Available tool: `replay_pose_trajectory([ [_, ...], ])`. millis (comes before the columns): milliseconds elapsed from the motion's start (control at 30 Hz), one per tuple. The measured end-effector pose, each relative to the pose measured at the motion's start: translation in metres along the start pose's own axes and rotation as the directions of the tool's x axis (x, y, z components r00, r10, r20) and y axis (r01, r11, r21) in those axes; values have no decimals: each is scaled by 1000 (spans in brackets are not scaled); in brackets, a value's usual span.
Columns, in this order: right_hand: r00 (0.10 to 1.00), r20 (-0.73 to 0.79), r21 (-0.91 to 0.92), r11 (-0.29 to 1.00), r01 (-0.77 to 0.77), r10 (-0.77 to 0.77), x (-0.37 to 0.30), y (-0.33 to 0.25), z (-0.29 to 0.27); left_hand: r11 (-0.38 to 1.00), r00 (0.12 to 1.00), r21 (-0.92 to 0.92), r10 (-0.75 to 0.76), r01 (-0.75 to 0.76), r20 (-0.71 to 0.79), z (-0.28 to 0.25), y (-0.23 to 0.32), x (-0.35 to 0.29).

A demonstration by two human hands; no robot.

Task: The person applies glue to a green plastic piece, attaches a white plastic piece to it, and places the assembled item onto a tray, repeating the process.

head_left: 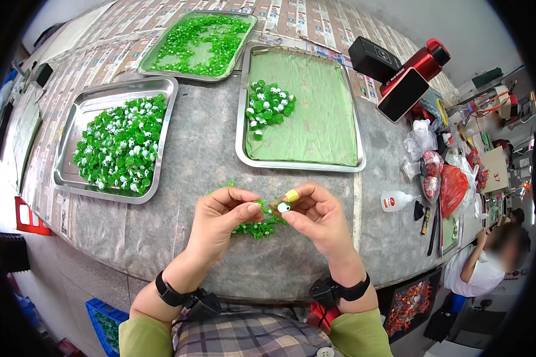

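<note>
Above the grey-covered table, my left hand [220,223] is closed in a pinch on a small green plastic piece [263,206]. Close beside it, my right hand [318,220] pinches a white bead with a black dot [284,207], which looks like an eyeball, with some green against it. Yellow tape wraps one right fingertip. Under my hands lies a loose heap of green plastic pieces [261,228]. Ahead, a metal tray with a green lining [315,119] carries a cluster of green-and-white pieces [269,107] at its left side.
To the left, a metal tray [71,172] holds many green-and-white pieces; a farther tray [247,24] holds green ones. At right are a phone [402,95], a red bottle [420,62], a black box [374,58], a white squeeze bottle [397,200] and bags [452,187]. Another person [476,268] sits beyond.
</note>
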State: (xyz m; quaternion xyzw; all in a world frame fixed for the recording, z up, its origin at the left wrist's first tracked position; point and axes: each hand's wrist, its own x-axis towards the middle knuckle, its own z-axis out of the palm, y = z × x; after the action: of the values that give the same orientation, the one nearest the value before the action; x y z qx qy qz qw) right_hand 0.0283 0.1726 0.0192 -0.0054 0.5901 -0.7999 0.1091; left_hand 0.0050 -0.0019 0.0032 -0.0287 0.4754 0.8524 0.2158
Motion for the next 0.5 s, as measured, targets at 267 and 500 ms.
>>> replay_pose_trajectory([
  [267,995,-78,-53,996,65,-69,-1,3,9,996,1000,86,10,-9,-6,1,-4,2],
  [500,988,-77,-264,958,108,-133,-2,5,11,960,988,233,148,-155,47,3,-4,1],
])
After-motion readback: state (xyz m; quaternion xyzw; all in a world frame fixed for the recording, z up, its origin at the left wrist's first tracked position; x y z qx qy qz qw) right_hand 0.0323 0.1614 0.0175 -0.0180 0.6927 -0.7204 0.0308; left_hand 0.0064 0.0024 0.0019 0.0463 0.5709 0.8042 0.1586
